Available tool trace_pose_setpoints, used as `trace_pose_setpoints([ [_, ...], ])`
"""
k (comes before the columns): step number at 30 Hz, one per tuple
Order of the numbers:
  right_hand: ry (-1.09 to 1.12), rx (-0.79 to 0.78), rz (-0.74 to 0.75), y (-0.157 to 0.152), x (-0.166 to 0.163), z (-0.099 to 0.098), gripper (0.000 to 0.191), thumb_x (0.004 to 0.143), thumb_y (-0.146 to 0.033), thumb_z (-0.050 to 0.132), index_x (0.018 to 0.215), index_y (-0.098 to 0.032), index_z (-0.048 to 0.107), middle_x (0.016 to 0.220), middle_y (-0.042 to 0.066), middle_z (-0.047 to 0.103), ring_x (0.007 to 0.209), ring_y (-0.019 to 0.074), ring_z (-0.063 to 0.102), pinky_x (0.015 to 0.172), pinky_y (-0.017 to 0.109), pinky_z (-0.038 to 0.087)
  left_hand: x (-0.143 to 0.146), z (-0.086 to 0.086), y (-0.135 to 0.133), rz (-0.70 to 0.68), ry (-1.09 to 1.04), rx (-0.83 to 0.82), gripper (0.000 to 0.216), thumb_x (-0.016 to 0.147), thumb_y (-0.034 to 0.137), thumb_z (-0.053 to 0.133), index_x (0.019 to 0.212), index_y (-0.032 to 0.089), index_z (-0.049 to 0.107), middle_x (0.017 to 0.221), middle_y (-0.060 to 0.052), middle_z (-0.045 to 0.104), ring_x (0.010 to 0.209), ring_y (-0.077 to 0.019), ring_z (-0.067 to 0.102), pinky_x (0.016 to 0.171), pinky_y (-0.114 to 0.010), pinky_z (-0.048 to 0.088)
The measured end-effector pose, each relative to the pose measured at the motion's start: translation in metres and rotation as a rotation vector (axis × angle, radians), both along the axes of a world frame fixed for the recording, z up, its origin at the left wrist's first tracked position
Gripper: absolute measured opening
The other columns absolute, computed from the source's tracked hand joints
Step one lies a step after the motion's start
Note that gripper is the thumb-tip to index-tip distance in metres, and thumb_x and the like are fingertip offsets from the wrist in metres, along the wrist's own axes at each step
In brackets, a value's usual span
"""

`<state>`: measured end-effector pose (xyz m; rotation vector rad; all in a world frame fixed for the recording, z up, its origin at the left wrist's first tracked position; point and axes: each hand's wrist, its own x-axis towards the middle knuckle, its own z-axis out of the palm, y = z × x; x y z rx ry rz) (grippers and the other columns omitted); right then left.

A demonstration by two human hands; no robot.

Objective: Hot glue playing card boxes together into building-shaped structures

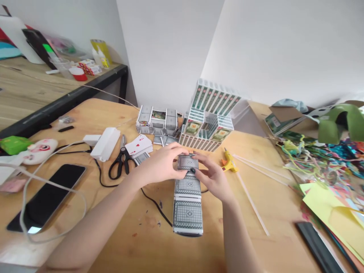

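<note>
A long piece made of playing cards [188, 212], patterned backs up, lies on the table before me. My left hand [163, 163] grips its far end from the left, thumb on the near side of the last card. From the right, my right hand [213, 176] closes on the same end, thumb and fingers meeting the card's edges. Just left of my hands are loose playing cards [139, 145], with an ace of hearts on top, and black scissors [123, 159]. A yellow glue gun [229, 162] rests to the right.
Behind stand a card-covered structure [157, 120] and stacked card boxes [210, 123]. A phone [48, 195], white cable and white power block [105, 144] lie left. Glue sticks [253, 203], coloured paper [335, 212] and tangled craft scraps [321, 163] are right.
</note>
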<state>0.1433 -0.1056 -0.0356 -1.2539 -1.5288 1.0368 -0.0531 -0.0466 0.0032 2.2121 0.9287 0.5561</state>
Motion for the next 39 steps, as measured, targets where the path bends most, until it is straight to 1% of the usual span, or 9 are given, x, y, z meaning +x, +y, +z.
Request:
trace_pose_setpoints([
  [5, -0.084, 0.0, 0.073, 0.004, 0.007, 0.005, 0.038, 0.08, -0.025, 0.061, 0.118, -0.027, 0.056, 0.129, 0.006, 0.052, 0.123, 0.0218, 0.048, 0.085, 0.033, 0.057, -0.004, -0.007, 0.001, 0.032, -0.083, -0.084, 0.041, 0.068, 0.027, 0.067, 0.107, 0.024, 0.059, 0.118, -0.004, 0.051, 0.098, -0.0186, 0.059, 0.082, -0.032, 0.053],
  [8, -0.169, 0.034, 0.111, 0.009, 0.012, 0.008, 0.039, 0.078, -0.024, 0.063, 0.116, -0.027, 0.055, 0.123, 0.005, 0.055, 0.119, 0.0207, 0.049, 0.084, 0.033, 0.057, -0.002, -0.009, 0.004, 0.031, -0.068, -0.055, 0.041, 0.065, 0.027, 0.069, 0.105, 0.023, 0.06, 0.118, -0.004, 0.051, 0.095, -0.0189, 0.059, 0.079, -0.032, 0.053],
  [11, -0.288, 0.072, 0.158, 0.013, 0.016, 0.014, 0.037, 0.078, -0.024, 0.063, 0.114, -0.027, 0.055, 0.125, 0.005, 0.053, 0.118, 0.0207, 0.05, 0.084, 0.034, 0.057, 0.001, -0.01, 0.006, 0.014, -0.019, -0.011, 0.041, 0.065, 0.028, 0.069, 0.105, 0.022, 0.061, 0.118, -0.004, 0.052, 0.089, -0.0187, 0.059, 0.078, -0.034, 0.052],
  [14, -0.438, 0.129, 0.222, 0.016, 0.019, 0.022, 0.034, 0.081, -0.026, 0.061, 0.114, -0.025, 0.053, 0.128, 0.007, 0.051, 0.119, 0.0215, 0.05, 0.09, 0.037, 0.054, 0.004, -0.009, 0.008, -0.028, 0.011, 0.013, 0.041, 0.066, 0.028, 0.067, 0.106, 0.021, 0.061, 0.115, -0.004, 0.052, 0.086, -0.0178, 0.059, 0.08, -0.035, 0.05],
  [17, -0.576, 0.229, 0.275, 0.02, 0.021, 0.028, 0.035, 0.083, -0.027, 0.059, 0.117, -0.023, 0.051, 0.128, 0.009, 0.051, 0.119, 0.0227, 0.05, 0.1, 0.042, 0.046, 0.006, -0.006, 0.009, -0.054, 0.028, 0.026, 0.037, 0.067, 0.027, 0.065, 0.103, 0.02, 0.064, 0.114, -0.004, 0.052, 0.087, -0.0183, 0.059, 0.081, -0.034, 0.049],
  [21, -0.679, 0.327, 0.356, 0.027, 0.023, 0.032, 0.039, 0.084, -0.029, 0.059, 0.121, -0.021, 0.049, 0.126, 0.011, 0.053, 0.118, 0.0245, 0.051, 0.1, 0.043, 0.045, 0.007, -0.003, 0.01, -0.049, 0.041, 0.04, 0.033, 0.067, 0.027, 0.066, 0.099, 0.021, 0.067, 0.114, -0.004, 0.052, 0.084, -0.0173, 0.06, 0.079, -0.032, 0.049],
  [26, -0.71, 0.35, 0.443, 0.035, 0.024, 0.035, 0.039, 0.084, -0.028, 0.058, 0.121, -0.021, 0.05, 0.123, 0.01, 0.055, 0.114, 0.0243, 0.052, 0.096, 0.043, 0.048, 0.008, -0.002, 0.011, -0.027, 0.027, 0.073, 0.027, 0.067, 0.026, 0.065, 0.093, 0.021, 0.07, 0.112, -0.003, 0.054, 0.083, -0.0174, 0.06, 0.079, -0.033, 0.049],
  [29, -0.66, 0.378, 0.46, 0.039, 0.024, 0.034, 0.037, 0.082, -0.026, 0.06, 0.118, -0.022, 0.051, 0.12, 0.009, 0.056, 0.111, 0.0238, 0.053, 0.094, 0.043, 0.048, 0.009, -0.003, 0.011, -0.025, 0.024, 0.083, 0.026, 0.067, 0.027, 0.066, 0.092, 0.02, 0.07, 0.112, -0.003, 0.055, 0.086, -0.0183, 0.06, 0.083, -0.034, 0.048],
  [39, -0.523, 0.418, 0.44, 0.042, 0.023, 0.028, 0.032, 0.08, -0.028, 0.062, 0.11, -0.025, 0.052, 0.112, 0.007, 0.058, 0.109, 0.0242, 0.053, 0.094, 0.045, 0.046, 0.009, -0.008, 0.011, -0.018, -0.026, 0.053, 0.026, 0.068, 0.025, 0.067, 0.093, 0.022, 0.07, 0.111, -0.003, 0.056, 0.092, -0.02, 0.06, 0.09, -0.036, 0.047],
])
